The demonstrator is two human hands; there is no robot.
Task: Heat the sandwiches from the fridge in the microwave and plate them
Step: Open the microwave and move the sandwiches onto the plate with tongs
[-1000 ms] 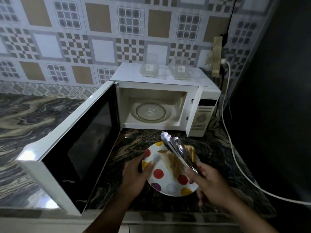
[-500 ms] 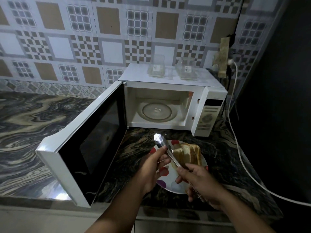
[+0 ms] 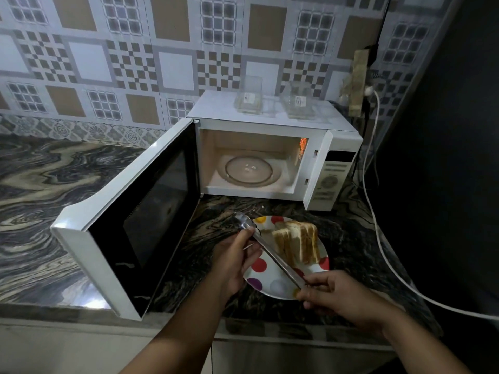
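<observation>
Left hand [image 3: 237, 259] shifted onto tongs [image 3: 266, 248], marble counter [image 3: 54, 190] (tiled wall [image 3: 135, 55])

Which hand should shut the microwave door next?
Probably the left hand. It is nearest the open door, which swings out on the left, and only pinches the tongs near their tips. The right hand grips their handle end.

The plate [image 3: 270, 279] was white with red, purple and yellow dots. The microwave [image 3: 270, 114] was white, the counter [image 3: 54, 184] swirled black and beige, the wall tiles [image 3: 135, 49] checked grey, brown and white.
</observation>
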